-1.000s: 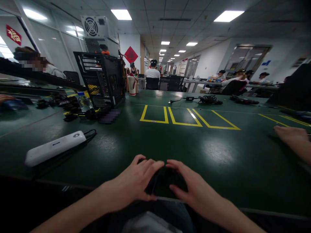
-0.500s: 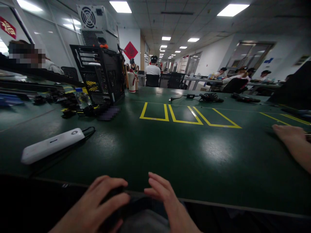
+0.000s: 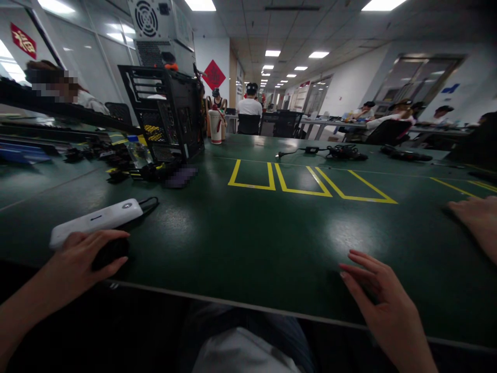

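Note:
My left hand (image 3: 83,254) is low over the table's near edge at the left, just in front of a white oblong device (image 3: 97,220) with a dark cord. Its fingers and thumb are curved and apart. Between them lies a dark patch that looks like shadow, and I see no clear object there. Toward the right, my right hand (image 3: 382,298) hovers at the near edge of the dark green table (image 3: 240,243). Its fingers are loosely spread, with nothing in them.
Another person's hand (image 3: 477,217) rests at the far right. A black computer case (image 3: 163,114) stands at the left, beside a bottle (image 3: 139,153) and a paper cup (image 3: 215,127). Yellow tape outlines (image 3: 252,186) mark the table. Cables (image 3: 345,152) lie behind them.
My hands have moved apart from the middle of the near edge, the left one leftward toward the white device, the right one rightward. The view has shifted slightly.

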The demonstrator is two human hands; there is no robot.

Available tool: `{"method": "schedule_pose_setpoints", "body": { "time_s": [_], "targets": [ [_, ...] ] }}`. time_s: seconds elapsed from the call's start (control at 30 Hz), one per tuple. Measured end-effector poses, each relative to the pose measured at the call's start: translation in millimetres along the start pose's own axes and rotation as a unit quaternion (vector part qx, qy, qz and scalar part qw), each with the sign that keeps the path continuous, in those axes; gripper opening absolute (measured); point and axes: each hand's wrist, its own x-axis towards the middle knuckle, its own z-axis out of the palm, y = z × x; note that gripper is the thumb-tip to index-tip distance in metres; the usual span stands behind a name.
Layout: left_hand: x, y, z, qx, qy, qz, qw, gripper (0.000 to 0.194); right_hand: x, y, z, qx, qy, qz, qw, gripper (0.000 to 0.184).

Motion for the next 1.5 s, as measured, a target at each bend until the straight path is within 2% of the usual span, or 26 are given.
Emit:
{"method": "schedule_pose_setpoints", "body": {
  "time_s": [0.13, 0.2, 0.27, 0.33, 0.4, 0.5, 0.57, 0.63, 0.7, 0.77, 0.8, 0.87, 0.93, 1.03, 1.1, 1.3, 1.5],
  "targets": [
    [21, 9, 2.2, -0.024, -0.009, -0.033, 0.999, 0.036, 1, -6, 2, -0.013, -0.037, 0.022, 0.999, 0.03],
    [43, 23, 6.0, -0.05, -0.045, -0.033, 0.997, 0.041, 2, -7, 3, -0.025, -0.058, 0.017, 0.998, 0.029],
    [70, 43, 12.3, -0.086, -0.113, -0.033, 0.989, 0.043, 5, -9, 2, -0.039, -0.097, 0.008, 0.994, 0.028],
    [101, 69, 22.5, -0.138, -0.157, 0.009, 0.978, 0.044, 10, -15, 1, -0.049, -0.151, -0.005, 0.987, 0.028],
    [131, 98, 37.5, -0.172, -0.174, 0.065, 0.967, 0.045, 21, -24, 1, -0.042, -0.209, -0.022, 0.977, 0.028],
    [173, 140, 65.8, -0.209, -0.162, 0.121, 0.957, 0.046, 48, -39, 11, 0.007, -0.303, -0.046, 0.952, 0.024],
    [195, 167, 84.1, -0.235, -0.148, 0.138, 0.951, 0.045, 74, -44, 28, 0.057, -0.354, -0.041, 0.932, 0.023],
    [210, 191, 98.5, -0.248, -0.119, 0.142, 0.951, 0.042, 103, -43, 54, 0.113, -0.36, -0.025, 0.926, 0.023],
    [220, 209, 107.8, -0.25, -0.091, 0.148, 0.953, 0.04, 132, -36, 85, 0.165, -0.31, 0.02, 0.936, 0.025],
    [224, 221, 113.0, -0.247, -0.069, 0.165, 0.952, 0.04, 156, -28, 115, 0.24, -0.249, 0.109, 0.932, 0.025],
    [226, 224, 114.7, -0.247, -0.058, 0.173, 0.952, 0.041, 165, -25, 128, 0.281, -0.237, 0.156, 0.917, 0.025],
    [227, 228, 117.3, -0.246, -0.035, 0.177, 0.952, 0.051, 174, -22, 145, 0.353, -0.252, 0.209, 0.876, 0.025],
    [226, 229, 119.0, -0.248, -0.016, 0.171, 0.953, 0.062, 176, -22, 152, 0.406, -0.263, 0.226, 0.845, 0.023],
    [222, 228, 118.2, -0.257, 0.0, 0.187, 0.948, 0.066, 170, -24, 150, 0.451, -0.269, 0.218, 0.822, 0.027],
    [217, 226, 114.6, -0.264, 0.006, 0.215, 0.94, 0.067, 165, -24, 146, 0.457, -0.271, 0.202, 0.823, 0.03],
    [204, 218, 102.4, -0.277, 0.005, 0.298, 0.913, 0.06, 149, -26, 143, 0.44, -0.234, 0.092, 0.862, 0.029],
    [203, 212, 103.3, -0.293, 0.007, 0.325, 0.899, 0.06, 140, -32, 141, 0.4, -0.199, 0.025, 0.894, 0.028]
  ]
}}
